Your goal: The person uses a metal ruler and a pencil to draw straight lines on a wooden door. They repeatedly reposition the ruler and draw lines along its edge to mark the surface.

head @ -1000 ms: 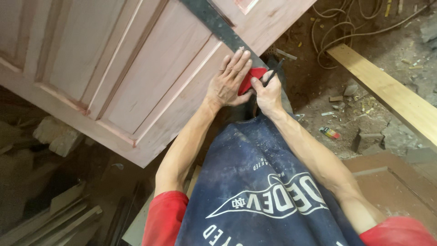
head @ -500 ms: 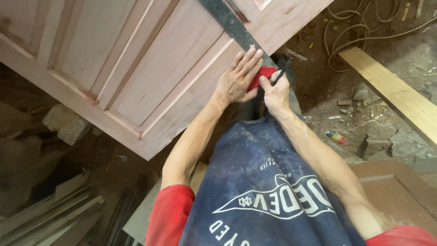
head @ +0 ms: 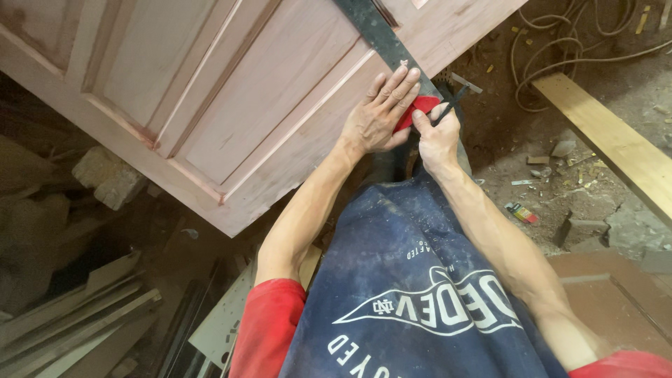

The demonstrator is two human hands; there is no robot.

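Up near the top centre of the frame, the left hand lies flat, fingers spread and released, pressing a square onto the door. The square's dark steel blade runs up and left across the pale wood and out of the top edge; its red stock shows just under the fingertips, right at the door's edge. The right hand sits just beside the left, touching the red stock, with thumb and forefinger pinched on a thin dark pencil whose tip points up and right, at the door's edge beside the stock.

The door is a panelled one, unfinished, filling the upper left of the frame and tilted so its corner points down toward the lower centre. Below the hands hangs a dusty blue apron, with red sleeves at the bottom. At the right, a pale plank crosses the dirt floor, with a coil of cord above it. Wood offcuts lie in the lower left.
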